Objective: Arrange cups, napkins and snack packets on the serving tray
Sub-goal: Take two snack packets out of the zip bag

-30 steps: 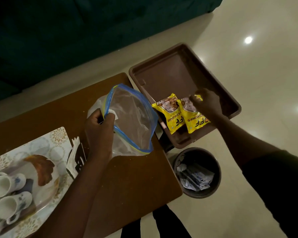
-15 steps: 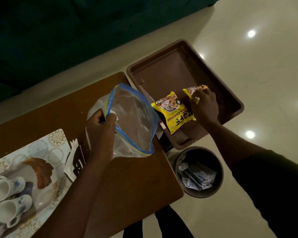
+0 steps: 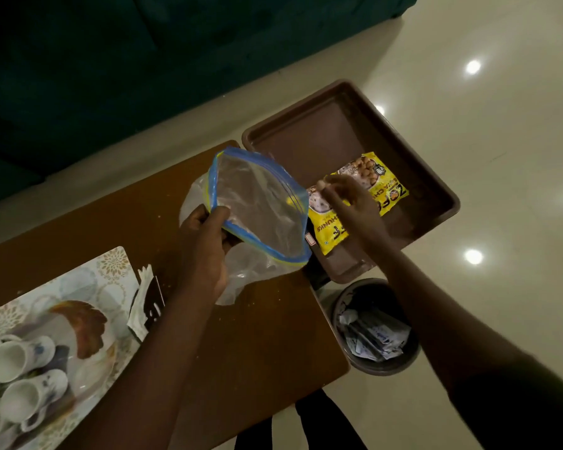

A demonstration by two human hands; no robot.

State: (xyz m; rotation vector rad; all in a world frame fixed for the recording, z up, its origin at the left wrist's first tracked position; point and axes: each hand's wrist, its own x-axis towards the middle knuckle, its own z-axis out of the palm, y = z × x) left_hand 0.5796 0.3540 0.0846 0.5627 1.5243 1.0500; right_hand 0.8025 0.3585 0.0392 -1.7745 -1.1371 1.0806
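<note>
A brown serving tray (image 3: pixel 348 125) sits off the table's right end. Two yellow snack packets lie inside it: one (image 3: pixel 376 177) further right, the other (image 3: pixel 330 230) nearer the table and partly under my hand. My right hand (image 3: pixel 348 198) hovers over them, fingers spread, holding nothing. My left hand (image 3: pixel 205 241) grips the blue rim of a clear zip bag (image 3: pixel 260 203) held open above the table. White cups (image 3: pixel 17 384) lie on their sides in a clear bag at the far left. Folded napkins (image 3: pixel 142 300) rest beside them.
The cups rest on a patterned mat (image 3: pixel 111 267) on the brown wooden table (image 3: pixel 257 336). A round waste bin (image 3: pixel 376 326) with crumpled paper stands on the tiled floor below the tray. A dark green sofa (image 3: pixel 143 60) runs behind the table.
My right hand let go of the second packet, which now lies further right in the tray, and drew back toward the bag's mouth. The left hand keeps holding the bag.
</note>
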